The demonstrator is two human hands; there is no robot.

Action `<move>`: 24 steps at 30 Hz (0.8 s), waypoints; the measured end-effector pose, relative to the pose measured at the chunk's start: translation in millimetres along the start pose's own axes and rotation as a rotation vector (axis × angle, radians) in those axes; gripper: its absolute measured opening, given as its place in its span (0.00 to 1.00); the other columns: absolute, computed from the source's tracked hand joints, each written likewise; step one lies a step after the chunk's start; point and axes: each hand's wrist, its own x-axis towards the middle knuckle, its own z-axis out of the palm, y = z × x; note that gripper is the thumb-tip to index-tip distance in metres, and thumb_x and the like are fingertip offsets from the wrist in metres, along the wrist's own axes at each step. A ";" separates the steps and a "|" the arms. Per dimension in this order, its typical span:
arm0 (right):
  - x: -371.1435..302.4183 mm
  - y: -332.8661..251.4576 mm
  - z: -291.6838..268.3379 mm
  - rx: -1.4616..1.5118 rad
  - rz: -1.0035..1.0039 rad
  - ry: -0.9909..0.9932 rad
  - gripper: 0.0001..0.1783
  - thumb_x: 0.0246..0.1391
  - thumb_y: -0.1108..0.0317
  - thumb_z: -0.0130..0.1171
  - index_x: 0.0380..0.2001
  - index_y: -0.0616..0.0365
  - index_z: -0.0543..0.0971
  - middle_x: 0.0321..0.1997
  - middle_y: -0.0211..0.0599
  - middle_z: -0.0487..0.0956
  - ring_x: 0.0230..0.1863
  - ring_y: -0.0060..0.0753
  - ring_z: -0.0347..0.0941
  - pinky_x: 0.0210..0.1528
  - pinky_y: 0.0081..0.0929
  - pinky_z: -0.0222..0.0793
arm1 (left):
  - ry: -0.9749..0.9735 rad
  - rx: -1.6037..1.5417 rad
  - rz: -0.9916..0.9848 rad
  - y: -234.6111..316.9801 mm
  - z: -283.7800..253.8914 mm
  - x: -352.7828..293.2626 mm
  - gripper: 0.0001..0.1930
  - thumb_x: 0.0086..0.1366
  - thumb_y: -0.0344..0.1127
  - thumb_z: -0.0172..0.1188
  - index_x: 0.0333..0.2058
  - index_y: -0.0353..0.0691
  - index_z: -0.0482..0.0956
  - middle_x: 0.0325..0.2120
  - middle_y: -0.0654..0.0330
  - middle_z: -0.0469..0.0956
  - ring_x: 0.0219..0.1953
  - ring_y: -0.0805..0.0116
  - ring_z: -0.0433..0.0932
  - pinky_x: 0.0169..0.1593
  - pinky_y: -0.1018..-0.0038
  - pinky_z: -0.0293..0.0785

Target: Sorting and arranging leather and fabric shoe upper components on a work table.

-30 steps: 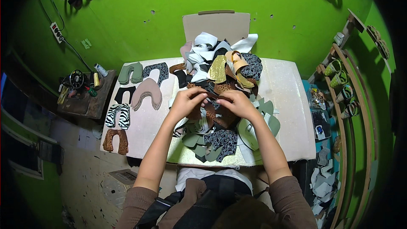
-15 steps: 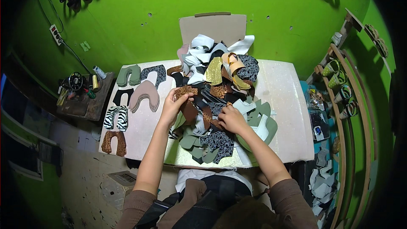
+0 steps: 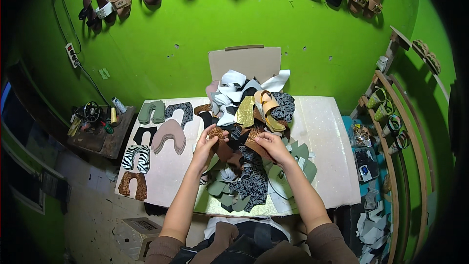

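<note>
My left hand (image 3: 201, 152) pinches a leopard-print cut piece (image 3: 217, 133), its plain brown underside hanging below, over the near part of a heap of scraps. To the right, my right hand (image 3: 274, 148) grips another leopard-print piece (image 3: 252, 139) by its edge, a brown flap showing under the fingers. Between and below the hands lie dark web-patterned pieces (image 3: 252, 180) and green pieces (image 3: 221, 188). Beyond them the heap holds a gold piece (image 3: 245, 113), tan strips (image 3: 264, 100) and white pieces (image 3: 226, 99).
Left on the pale table (image 3: 325, 142) lie sorted arch-shaped stacks: green (image 3: 152, 111), web-patterned (image 3: 181, 112), black (image 3: 143, 136), pink (image 3: 168, 136), zebra (image 3: 136, 159) and leopard (image 3: 132, 186). A cardboard box flap (image 3: 244, 63) stands behind the heap. A wooden rack (image 3: 404, 166) is at right.
The view has tilted up, showing more sandals on the wall. My right hand has risen from the heap with a leopard-print piece; my left keeps its piece.
</note>
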 end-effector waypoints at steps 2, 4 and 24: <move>-4.3 -9.4 2.4 0.280 0.131 0.040 0.09 0.55 0.64 0.54 0.33 0.58 0.74 0.28 0.23 0.74 0.28 0.10 0.67 0.29 0.12 0.62 | -0.017 0.025 0.010 -4.9 -4.3 1.8 0.23 0.64 0.30 0.45 0.57 0.41 0.55 0.46 0.47 0.71 0.45 0.59 0.73 0.51 0.67 0.69; -3.8 -8.2 1.5 0.317 0.162 0.042 0.08 0.56 0.65 0.53 0.34 0.57 0.74 0.30 0.22 0.74 0.29 0.10 0.67 0.31 0.11 0.63 | -0.050 0.023 0.012 -5.6 -3.8 1.3 0.22 0.67 0.34 0.43 0.58 0.42 0.53 0.47 0.46 0.70 0.47 0.59 0.72 0.50 0.67 0.70; -9.1 29.4 75.9 0.339 -0.020 0.366 0.09 0.53 0.66 0.57 0.34 0.60 0.76 0.28 0.23 0.73 0.27 0.11 0.64 0.29 0.12 0.61 | -0.083 0.435 0.148 -23.5 31.5 -15.0 0.22 0.65 0.34 0.49 0.56 0.37 0.60 0.48 0.57 0.68 0.49 0.72 0.67 0.52 0.79 0.61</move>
